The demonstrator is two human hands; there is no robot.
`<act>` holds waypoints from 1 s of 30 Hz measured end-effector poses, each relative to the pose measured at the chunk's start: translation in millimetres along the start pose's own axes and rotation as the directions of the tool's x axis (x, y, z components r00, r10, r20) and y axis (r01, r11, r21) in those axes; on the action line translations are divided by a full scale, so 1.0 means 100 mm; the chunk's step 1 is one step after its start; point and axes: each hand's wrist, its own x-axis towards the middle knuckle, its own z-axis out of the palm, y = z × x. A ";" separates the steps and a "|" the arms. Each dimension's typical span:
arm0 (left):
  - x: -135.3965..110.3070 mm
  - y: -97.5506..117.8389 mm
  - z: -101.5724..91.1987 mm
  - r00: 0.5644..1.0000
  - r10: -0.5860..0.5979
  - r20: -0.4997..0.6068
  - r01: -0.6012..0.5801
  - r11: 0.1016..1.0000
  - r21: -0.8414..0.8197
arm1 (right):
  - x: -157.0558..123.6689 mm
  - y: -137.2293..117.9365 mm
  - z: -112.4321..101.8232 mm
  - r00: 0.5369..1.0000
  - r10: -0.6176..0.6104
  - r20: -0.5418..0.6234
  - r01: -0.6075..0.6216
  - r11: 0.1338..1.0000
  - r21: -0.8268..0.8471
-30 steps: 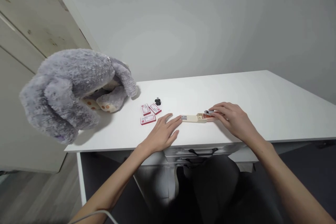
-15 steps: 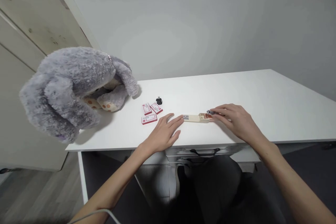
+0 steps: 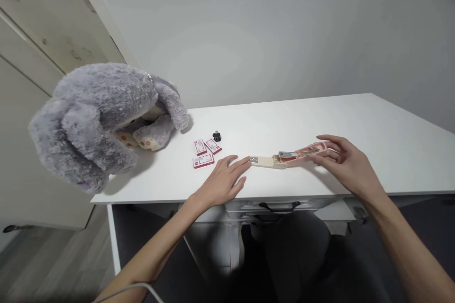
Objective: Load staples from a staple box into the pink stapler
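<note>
A stapler (image 3: pixel 267 163) lies opened out on the white desk, its cream base to the left and its pink upper arm (image 3: pixel 304 153) swung over to the right. A metal staple channel (image 3: pixel 287 154) shows inside the pink arm. My left hand (image 3: pixel 226 180) rests with spread fingers, its fingertips touching the left end of the base beside the metal plate. My right hand (image 3: pixel 346 163) pinches the far right end of the pink arm between thumb and fingers. Three small red and white boxes (image 3: pixel 203 160) lie to the left of my left hand.
A small black object (image 3: pixel 216 136) lies behind the boxes. On the desk's left part sits a large grey plush toy (image 3: pixel 103 99). A drawer with a black handle (image 3: pixel 279 207) is under the desk's front edge. A wall (image 3: pixel 263 33) rises behind.
My right hand has moved right, from the metal channel to the end of the pink arm. The pink arm and channel now show in full. My left hand stays on the base.
</note>
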 end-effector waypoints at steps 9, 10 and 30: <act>0.00 0.02 -0.03 1.000 -0.011 0.021 0.011 1.000 -0.010 | 0.06 -0.38 0.50 0.996 -0.082 0.046 0.086 0.991 -0.105; 0.00 0.02 -0.03 1.000 -0.012 0.019 0.012 1.000 -0.013 | 0.06 -0.40 0.56 0.994 -0.098 0.054 0.103 0.989 -0.108; 0.00 0.05 -0.05 0.997 -0.032 0.067 0.035 0.999 -0.038 | -0.09 -0.13 0.98 0.909 -0.210 0.359 0.316 0.910 -0.268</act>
